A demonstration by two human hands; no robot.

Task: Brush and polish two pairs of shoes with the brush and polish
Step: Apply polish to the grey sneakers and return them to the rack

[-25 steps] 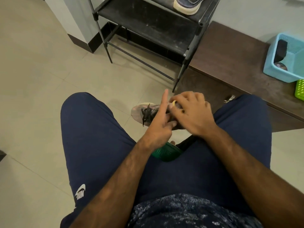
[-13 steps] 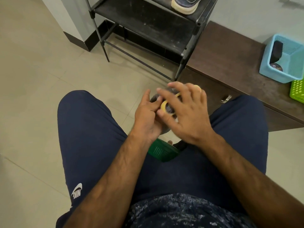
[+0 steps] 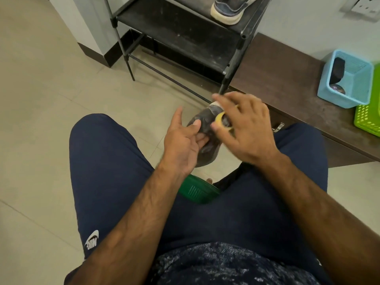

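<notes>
Your right hand (image 3: 246, 130) pinches a small yellow ring-shaped object (image 3: 221, 119) between thumb and fingertips, while its other fingers fan out. What that object is cannot be told, as motion blurs it. Your left hand (image 3: 183, 140) lies beside it, palm turned up, fingers relaxed and holding nothing. Its thumb and fingertips overlap the shoe (image 3: 205, 119), and whether they touch it is unclear.

That shoe sits under both hands, between your knees, with the toe pointing away from you. It is dark grey and dull, with a pale toe cap and a pale sole edge. No brand shows on it.

Just below your left wrist, a dark green ribbed plastic item (image 3: 197, 192) shows between your thighs. Your navy shorts (image 3: 107, 161) carry a white swoosh logo (image 3: 92, 241) with the word NIKE on the left leg.

Farther out, on the pale tiled floor (image 3: 41, 99), a black shoe rack (image 3: 181, 33) bears 1 blue-grey shoe with a cream sole (image 3: 230, 9) on its upper shelf. To the right of the rack, a brown low bench (image 3: 287, 79) holds a blue basket (image 3: 345, 99) with a dark oblong item (image 3: 338, 68) and a round tin (image 3: 337, 89) inside. Any print on the tin is too small to read. A bright green basket (image 3: 368, 120) stands against the blue one.
</notes>
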